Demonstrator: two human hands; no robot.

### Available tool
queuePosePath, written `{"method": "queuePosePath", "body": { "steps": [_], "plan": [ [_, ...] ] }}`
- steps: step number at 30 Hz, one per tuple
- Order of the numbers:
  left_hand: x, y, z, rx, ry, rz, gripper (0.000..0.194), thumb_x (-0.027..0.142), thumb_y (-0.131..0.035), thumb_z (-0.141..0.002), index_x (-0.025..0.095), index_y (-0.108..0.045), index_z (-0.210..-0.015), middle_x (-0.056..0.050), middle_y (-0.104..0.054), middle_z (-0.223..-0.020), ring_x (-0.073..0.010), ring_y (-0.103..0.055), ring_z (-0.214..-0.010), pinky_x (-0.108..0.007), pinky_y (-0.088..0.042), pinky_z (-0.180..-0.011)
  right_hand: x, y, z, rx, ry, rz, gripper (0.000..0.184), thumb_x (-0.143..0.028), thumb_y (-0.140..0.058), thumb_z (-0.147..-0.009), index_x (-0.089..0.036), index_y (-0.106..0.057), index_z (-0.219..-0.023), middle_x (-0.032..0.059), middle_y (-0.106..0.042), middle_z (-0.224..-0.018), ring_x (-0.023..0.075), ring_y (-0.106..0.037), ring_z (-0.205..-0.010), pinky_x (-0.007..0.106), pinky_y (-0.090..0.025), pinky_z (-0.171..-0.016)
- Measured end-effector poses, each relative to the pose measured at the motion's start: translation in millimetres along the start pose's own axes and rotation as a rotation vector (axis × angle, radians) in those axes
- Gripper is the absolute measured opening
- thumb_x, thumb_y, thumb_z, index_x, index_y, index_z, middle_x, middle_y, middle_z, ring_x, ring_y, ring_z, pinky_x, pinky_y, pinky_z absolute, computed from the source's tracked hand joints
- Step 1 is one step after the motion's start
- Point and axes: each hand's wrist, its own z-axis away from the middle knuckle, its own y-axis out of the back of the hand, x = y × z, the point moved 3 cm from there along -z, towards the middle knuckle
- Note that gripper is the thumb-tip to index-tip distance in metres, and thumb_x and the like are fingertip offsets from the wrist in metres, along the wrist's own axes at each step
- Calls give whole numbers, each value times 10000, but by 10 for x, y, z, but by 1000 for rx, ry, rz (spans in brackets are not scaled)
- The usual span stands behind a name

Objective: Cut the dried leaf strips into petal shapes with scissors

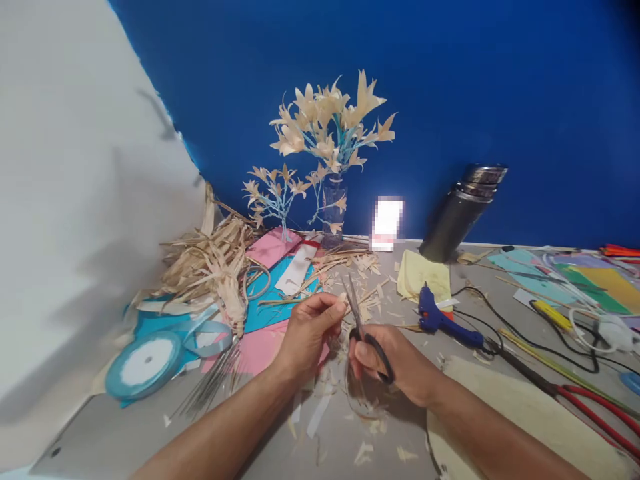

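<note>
My right hand (pixel 385 360) grips a pair of scissors (pixel 356 303) with black handles, its blades pointing up and away from me. Close beside the blades, my left hand (pixel 315 330) pinches a small pale piece (pixel 343 298), probably dried husk; the fingers cover most of it. Pale trimmings (pixel 364 455) lie scattered on the grey table under and around both hands. Beyond them, a clear bottle (pixel 334 208) holds a bunch of cream husk flowers (pixel 327 110) on light blue stems. A smaller flower bunch (pixel 280 193) stands left of it.
Dried husks (pixel 210 257), a light blue ribbon roll (pixel 145 363) and thin wires (pixel 213 380) lie left. On the right are a blue glue gun (pixel 445 320) with a black cord, red-handled shears (pixel 575 397), a yellow cutter (pixel 553 313) and a dark flask (pixel 460 217). A blue wall stands behind.
</note>
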Motion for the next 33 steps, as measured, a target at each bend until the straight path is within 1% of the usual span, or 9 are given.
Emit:
{"method": "queuePosePath", "body": {
  "steps": [2,4,6,10,14,16,21,25,33],
  "plan": [
    [6,23,-19,46,0,-1,202,304,-797,-679,153,-663,-690,44,-511,-506,-64,-431,-472,-191,-319,-480,1,-32,2,-35,-26,34,569,-697,-601,-795,-130,-595,-745,24,-581,-636,90,-402,-522,227,-263,-488],
    [4,42,-34,76,10,-5,214,308,-811,-651,149,-675,-693,44,-512,-497,-65,-420,-456,-198,-303,-464,-2,-46,-2,-36,-43,60,595,-728,-604,-767,-134,-586,-721,-2,-537,-587,84,-387,-501,219,-261,-476],
    [0,48,-41,78,20,-14,220,312,-819,-631,148,-682,-682,42,-513,-484,-70,-420,-448,-205,-302,-460,-4,-53,-4,-33,-46,72,607,-742,-607,-751,-137,-582,-706,-12,-517,-569,85,-393,-497,214,-271,-471],
    [7,36,-25,69,7,-65,206,310,-813,-638,146,-693,-666,35,-522,-481,-78,-433,-460,-213,-313,-471,3,-55,1,-3,-49,63,628,-764,-611,-724,-139,-580,-681,12,-555,-587,103,-452,-511,214,-308,-470],
    [7,26,-9,62,-5,-75,196,304,-816,-638,149,-696,-656,36,-523,-489,-82,-440,-471,-216,-324,-477,11,-69,-1,25,-73,33,651,-792,-626,-678,-146,-564,-633,15,-535,-547,104,-446,-480,218,-312,-441],
    [-1,30,-11,59,-12,-75,190,297,-820,-634,151,-699,-653,36,-534,-502,-79,-445,-475,-213,-333,-480,12,-77,-5,36,-77,14,646,-787,-645,-663,-148,-559,-627,26,-552,-556,108,-458,-486,220,-326,-443],
    [-34,45,-22,46,-6,-67,173,279,-830,-622,159,-708,-652,32,-569,-545,-69,-458,-476,-202,-348,-477,20,-88,-9,39,-75,12,626,-761,-653,-684,-147,-553,-617,34,-567,-563,108,-469,-489,225,-351,-458],
    [-46,40,-15,32,24,-63,180,297,-827,-628,164,-711,-666,33,-558,-515,-74,-465,-459,-200,-352,-462,25,-84,-10,42,-59,15,616,-747,-649,-701,-148,-545,-604,23,-552,-553,111,-474,-498,233,-358,-473],
    [-26,25,6,21,48,-104,207,319,-824,-627,155,-701,-659,20,-554,-502,-90,-468,-448,-205,-350,-432,35,-90,-16,46,-74,28,606,-737,-646,-707,-157,-537,-572,23,-540,-527,110,-435,-470,248,-299,-458]
  ]
}}
